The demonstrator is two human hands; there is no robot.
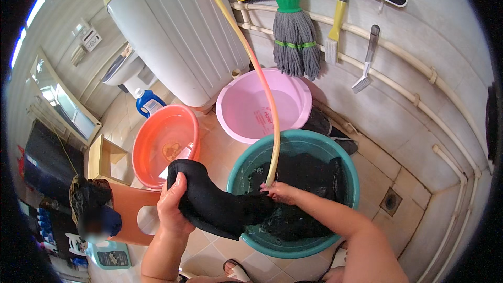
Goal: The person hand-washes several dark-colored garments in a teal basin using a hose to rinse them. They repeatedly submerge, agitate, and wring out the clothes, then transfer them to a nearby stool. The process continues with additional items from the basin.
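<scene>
A bulging black cloth garment [212,194] is held up at the left of the teal basin [356,194]. My left hand [173,209] grips its upper end, thumb up along the side. The garment's narrower end reaches over the basin to my right hand [283,193]. My right fingers are closed round the lower end of a pale yellow hose [268,91] and seem to pinch the cloth's edge too; the hose mouth is hidden. Below, dark wet cloth [312,173] lies in water in the basin.
Behind stand a pink basin [228,118] and an orange basin [195,120]. A white washing machine [178,31] and a blue bottle [149,103] stand farther back. A grey mop [296,47] and brushes [338,26] hang by wall pipes. A floor drain [390,202] lies right.
</scene>
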